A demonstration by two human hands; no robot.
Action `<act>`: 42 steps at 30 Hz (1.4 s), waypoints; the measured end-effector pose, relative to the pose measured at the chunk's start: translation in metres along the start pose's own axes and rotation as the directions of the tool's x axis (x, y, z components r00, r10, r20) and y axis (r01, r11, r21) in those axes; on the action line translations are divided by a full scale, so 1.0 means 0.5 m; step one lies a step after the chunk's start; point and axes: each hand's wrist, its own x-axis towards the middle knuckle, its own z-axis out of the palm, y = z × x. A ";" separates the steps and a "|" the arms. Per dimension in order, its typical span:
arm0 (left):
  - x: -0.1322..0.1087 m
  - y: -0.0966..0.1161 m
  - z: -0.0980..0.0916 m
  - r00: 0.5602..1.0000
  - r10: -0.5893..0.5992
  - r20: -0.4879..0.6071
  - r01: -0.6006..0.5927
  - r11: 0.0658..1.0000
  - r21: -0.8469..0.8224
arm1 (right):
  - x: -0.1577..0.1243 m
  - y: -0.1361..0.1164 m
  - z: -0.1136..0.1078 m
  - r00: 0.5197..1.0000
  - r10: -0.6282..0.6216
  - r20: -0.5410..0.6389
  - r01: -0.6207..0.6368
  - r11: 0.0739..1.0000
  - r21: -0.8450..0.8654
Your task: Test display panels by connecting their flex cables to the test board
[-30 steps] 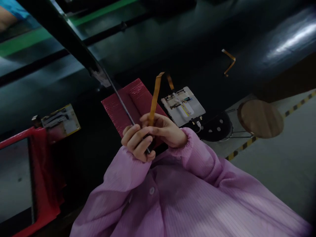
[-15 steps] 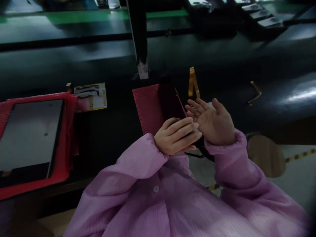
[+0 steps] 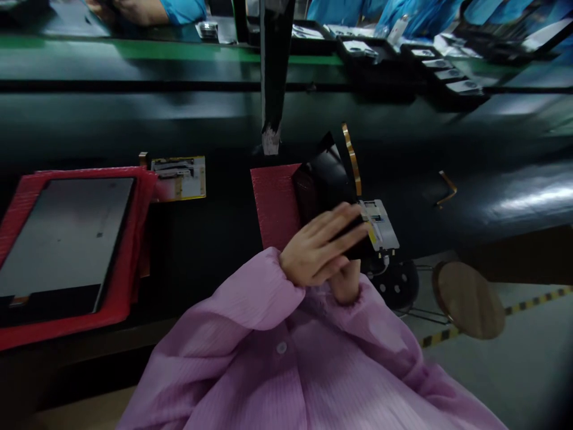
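- L hand point(image 3: 320, 248): fingers straight & close tog., laid across lower end of black panel point(image 3: 333, 173); can't tell if they grip it.
- R hand point(image 3: 347, 283): mostly hidden behind L hand; can't tell state of its fingers.
- Black panel: tilted up, glossy, overlaps R part of red sheet point(image 3: 274, 200); can't tell if the two touch.
- Silver device point(image 3: 387, 230): on table point(image 3: 201, 251), just R of hands, w/ gold ribbon point(image 3: 352, 156) up from its far end & white cable point(image 3: 386, 261) at near end.
- Bent gold strip point(image 3: 452, 194): alone on table, farther R.
- Far L: big screen point(image 3: 71, 239) flat on red wrap point(image 3: 119, 292); small yellow-edged part point(image 3: 190, 179) just beside, partly under wrap.
- Round stool point(image 3: 470, 298) on floor, lower R.
- Co-worker's blue sleeve point(image 3: 183, 11), top L.
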 end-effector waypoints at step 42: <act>-0.040 0.004 -0.135 0.705 -0.609 0.364 0.437 0.777 0.454 | 0.219 -0.061 -0.414 0.872 -0.219 0.439 0.423 0.789 -0.446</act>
